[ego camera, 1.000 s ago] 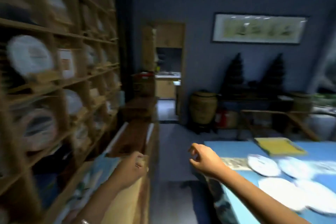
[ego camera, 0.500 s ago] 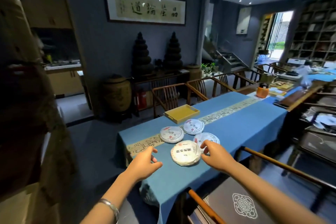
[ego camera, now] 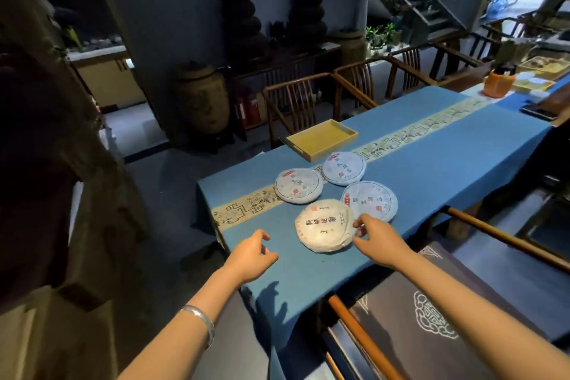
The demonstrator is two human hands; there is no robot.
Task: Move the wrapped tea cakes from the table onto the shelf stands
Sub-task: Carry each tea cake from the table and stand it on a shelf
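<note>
Cake (ego camera: 324,225) flat on table (ego camera: 431,170) | face up | right hand (ego camera: 374,241) touching rim

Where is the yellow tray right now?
In the head view, the yellow tray sits on the blue tablecloth at the table's far left edge, just behind the four wrapped tea cakes and in front of a wooden chair.
</note>
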